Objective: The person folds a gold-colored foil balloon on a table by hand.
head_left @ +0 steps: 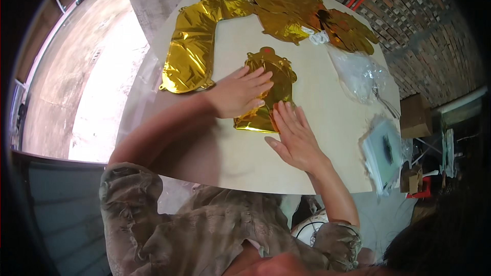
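Note:
A folded gold foil balloon (280,83) lies flat on the pale table in front of me, its scalloped, tabbed end with a red spot pointing away. My left hand (243,92) rests on its left side, palm down with the fingers spread. On its lower right edge lies my right hand (295,135), flat, with the thumb held apart. Left of it is a larger gold foil balloon (192,46), shaped like an angular number and mostly flat. More gold foil balloons (291,10) are heaped at the far side of the table.
White ribbon (316,36) lies by the far foil pile. A clear plastic bag (358,74) sits at the right, above a stack of clear plastic sleeves (381,151) on the table's right edge. Beyond stand a cardboard box (415,115) and a brick wall (434,46).

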### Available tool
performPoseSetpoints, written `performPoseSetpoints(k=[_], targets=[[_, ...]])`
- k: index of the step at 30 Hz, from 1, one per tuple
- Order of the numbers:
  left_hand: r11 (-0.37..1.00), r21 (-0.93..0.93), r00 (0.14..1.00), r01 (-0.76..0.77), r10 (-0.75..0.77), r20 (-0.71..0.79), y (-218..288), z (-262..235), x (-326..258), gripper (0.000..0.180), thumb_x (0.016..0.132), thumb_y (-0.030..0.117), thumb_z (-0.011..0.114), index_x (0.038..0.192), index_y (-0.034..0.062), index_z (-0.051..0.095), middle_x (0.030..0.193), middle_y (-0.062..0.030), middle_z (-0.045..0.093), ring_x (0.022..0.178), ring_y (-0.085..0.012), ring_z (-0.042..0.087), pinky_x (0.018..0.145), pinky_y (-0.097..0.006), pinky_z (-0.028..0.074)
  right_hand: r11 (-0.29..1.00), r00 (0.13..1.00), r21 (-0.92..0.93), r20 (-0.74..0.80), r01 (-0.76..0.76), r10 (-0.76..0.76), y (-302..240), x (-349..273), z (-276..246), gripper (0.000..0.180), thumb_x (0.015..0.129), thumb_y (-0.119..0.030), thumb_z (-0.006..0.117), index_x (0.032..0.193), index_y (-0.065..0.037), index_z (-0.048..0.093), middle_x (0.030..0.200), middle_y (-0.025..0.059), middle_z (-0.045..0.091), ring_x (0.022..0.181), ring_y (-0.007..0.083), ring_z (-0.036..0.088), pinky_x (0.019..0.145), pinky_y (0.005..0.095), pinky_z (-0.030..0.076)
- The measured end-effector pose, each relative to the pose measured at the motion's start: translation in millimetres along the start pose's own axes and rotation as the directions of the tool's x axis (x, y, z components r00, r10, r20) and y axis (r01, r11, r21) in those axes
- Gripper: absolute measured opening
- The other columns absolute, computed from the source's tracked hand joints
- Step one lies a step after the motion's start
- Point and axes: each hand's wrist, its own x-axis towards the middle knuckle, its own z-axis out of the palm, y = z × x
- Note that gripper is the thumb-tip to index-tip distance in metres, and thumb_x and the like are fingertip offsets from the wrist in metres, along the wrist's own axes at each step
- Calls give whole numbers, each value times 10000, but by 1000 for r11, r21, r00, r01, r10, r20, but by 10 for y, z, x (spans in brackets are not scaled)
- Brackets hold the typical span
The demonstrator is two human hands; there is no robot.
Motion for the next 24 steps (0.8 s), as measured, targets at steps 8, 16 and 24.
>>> performPoseSetpoints(k=[8,16,24], targets=[[995,103,998,-6,12,-58,-29,160,-71,563,1044,352,440,1503,29,396,1600,-168,316,1503,-331,246,1224,-477,189,993,988,116,-147,-36,53,351,171,-185,635,1010,-266,475,1537,30,280,1618,257,219,1516,412,173,1233,506,93],[658,-558,757,505,-648,-80,80,-282,-234,323,938,143,620,1167,-81,576,1033,-197,689,854,-276,709,709,-386,580,999,989,39,-149,15,-9,307,289,98,639,1012,-303,469,1542,9,294,1627,266,173,1505,460,159,1223,527,125],[203,-808,681,553,-669,298,-81,-219,-206,317,958,236,631,1108,-43,614,946,-108,680,749,-168,700,639,-301,590,998,996,65,-90,-7,13,295,320,96,654,1011,-345,475,1547,-14,299,1634,274,132,1509,438,162,1230,497,151]])
